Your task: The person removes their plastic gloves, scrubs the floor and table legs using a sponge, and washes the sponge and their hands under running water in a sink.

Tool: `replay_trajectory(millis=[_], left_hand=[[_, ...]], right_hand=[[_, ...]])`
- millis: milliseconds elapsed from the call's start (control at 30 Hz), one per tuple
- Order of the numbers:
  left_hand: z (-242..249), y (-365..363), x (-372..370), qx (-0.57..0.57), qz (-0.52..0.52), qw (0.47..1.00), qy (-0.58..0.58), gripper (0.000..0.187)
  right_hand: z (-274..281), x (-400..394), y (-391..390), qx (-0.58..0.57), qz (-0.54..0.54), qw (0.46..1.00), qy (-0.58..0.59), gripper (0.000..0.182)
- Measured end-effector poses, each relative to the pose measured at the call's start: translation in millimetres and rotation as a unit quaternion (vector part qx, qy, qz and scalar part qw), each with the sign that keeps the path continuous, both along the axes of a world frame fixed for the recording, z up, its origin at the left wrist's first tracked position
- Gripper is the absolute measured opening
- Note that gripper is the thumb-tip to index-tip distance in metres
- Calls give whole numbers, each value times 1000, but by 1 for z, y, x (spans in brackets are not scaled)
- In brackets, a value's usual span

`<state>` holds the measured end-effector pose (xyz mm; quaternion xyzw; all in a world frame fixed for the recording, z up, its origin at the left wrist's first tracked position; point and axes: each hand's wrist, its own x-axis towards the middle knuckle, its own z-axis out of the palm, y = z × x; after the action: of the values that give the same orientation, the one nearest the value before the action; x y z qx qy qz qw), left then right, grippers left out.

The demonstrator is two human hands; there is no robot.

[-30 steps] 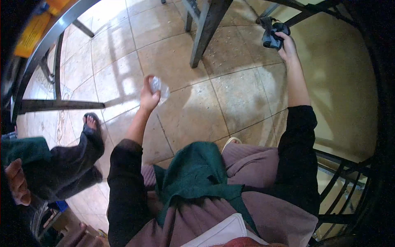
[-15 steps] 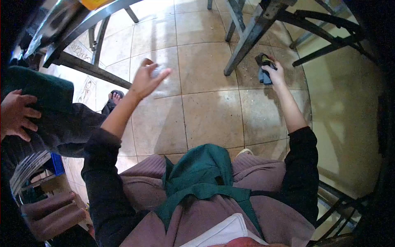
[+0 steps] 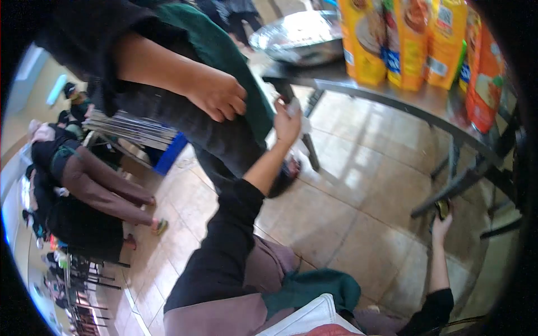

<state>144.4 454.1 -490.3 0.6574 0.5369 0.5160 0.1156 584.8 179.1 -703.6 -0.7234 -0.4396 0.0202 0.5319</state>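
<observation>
A: Where've we got things rn?

B: Our right grip [image 3: 441,226] is closed round a dark bundle [image 3: 443,209], low down nr the floor [image 3: 364,238], just beside the foot of a desk leg [image 3: 451,192]. Can't tell if bundle & leg touch.

A: And our left grip [image 3: 287,125]?

B: Fingers curled round some clear plastic [image 3: 293,108], held up nr the corner of the desk [image 3: 381,95]. Too blurry to ID its shape.

A: How'd the bundle handle?

B: Prob. light & soft, cloth by the look, w/ a yellowish patch we can't make out. It'd likely sag at the ends, so we'd best hold it round the thick middle, not by a loose edge.

A: Plastic?

B: Thin, v. light, prob. slick. Hard squeeze would crumple it, so a gentle hold round its fullest part suits us.

A: Anything else close by?

B: Yellow packs [image 3: 361,45], an orange pack [image 3: 485,81] & a foil tray [image 3: 305,35] on the desk. Co-worker's hand [image 3: 219,94] is nr our left one, but apart, by dark trousers [image 3: 216,148].
</observation>
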Motion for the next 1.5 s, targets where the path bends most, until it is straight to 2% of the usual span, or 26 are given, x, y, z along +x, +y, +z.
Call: replay_trajectory(millis=[67,133,167,233,333,367,500,667,767,833,1100,1167,1233,1267,1300,1367,1433,1467,1500], left_hand=[[-3,12,-6,-42,20,999,24,66],[-16,20,-8,32,0,998,48,76],[-10,15,-5,-9,-14,1000,26,77],[1,5,-1,-88,-48,995,-18,76],[8,8,-5,-73,-31,996,27,72],[13,4,-5,-72,-38,997,15,68],[11,11,-7,-46,-34,995,77,66],[5,16,-2,-16,-61,997,41,60],[6,19,0,-19,-33,996,85,62],[10,14,4,-61,-8,992,112,70],[10,12,8,-94,12,988,119,81],[4,18,4,-97,-10,988,124,82],[-3,20,5,-17,35,980,195,67],[-5,20,4,-19,35,980,194,67],[-6,21,3,53,81,968,232,63],[-9,29,0,189,162,921,299,56],[-13,43,-8,297,211,862,351,51],[-16,52,-12,344,224,833,370,49],[-21,63,-17,387,229,806,385,48]], right_hand=[[-16,7,3,29,6,999,-30,53],[-20,5,4,43,-15,996,-71,54],[-27,7,5,56,-17,996,-64,54],[-41,16,5,-20,-40,995,-87,54],[-60,24,8,10,-26,994,-105,60],[-48,19,6,-29,-24,996,-81,59],[-71,29,11,11,-15,993,-119,58],[-76,34,9,-30,-34,991,-128,57],[-71,30,8,-23,-28,993,-110,57],[-89,41,8,-32,-26,991,-126,54],[-91,38,11,-10,-45,989,-138,50],[-82,33,8,-34,-41,995,-83,49],[-105,49,8,-44,-30,995,-82,48],[-107,51,7,-53,-19,995,-80,46],[-111,51,7,-56,-20,995,-81,46],[-93,42,6,-56,4,998,-3,45],[-63,26,0,-55,-18,998,-16,43],[-48,24,-3,-57,18,996,61,43],[-45,30,-3,-40,15,996,80,42]])
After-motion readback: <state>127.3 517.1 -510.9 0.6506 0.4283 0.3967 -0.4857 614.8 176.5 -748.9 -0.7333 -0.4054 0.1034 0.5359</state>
